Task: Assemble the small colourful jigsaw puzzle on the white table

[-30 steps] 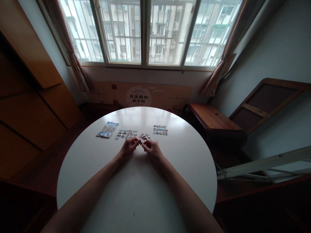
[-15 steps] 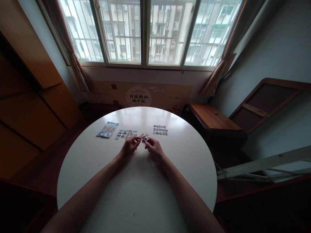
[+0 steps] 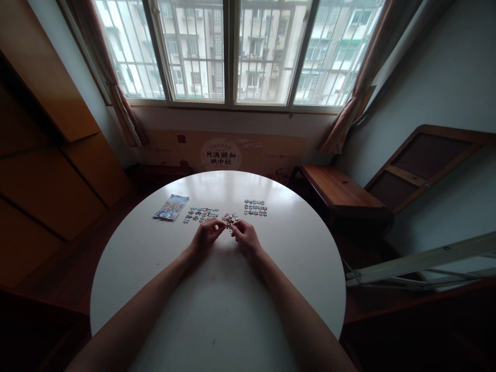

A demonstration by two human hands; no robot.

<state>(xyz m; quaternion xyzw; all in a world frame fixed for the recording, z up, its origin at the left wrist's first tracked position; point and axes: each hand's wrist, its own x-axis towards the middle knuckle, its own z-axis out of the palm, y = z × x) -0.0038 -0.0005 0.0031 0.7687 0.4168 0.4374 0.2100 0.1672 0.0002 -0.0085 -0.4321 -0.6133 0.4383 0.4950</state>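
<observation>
Near the middle of the round white table, my left hand and my right hand face each other, fingertips almost meeting. A small dark jigsaw piece shows between them, and both hands pinch at it with thumb and fingers. Just beyond the fingertips lies a loose heap of jigsaw pieces, partly hidden by the hands. To the left, several rows of laid-out pieces are spread beside my left hand. Another block of rows of pieces lies past my right hand.
A colourful printed picture sheet or packet lies at the table's left. Behind stands a long printed cardboard panel under the window. A wooden bench is at the right, with a metal ladder-like frame nearer.
The fingers have shifted slightly, and the dark piece between them has turned a little and sits slightly lower. Everything else on the table looks the same.
</observation>
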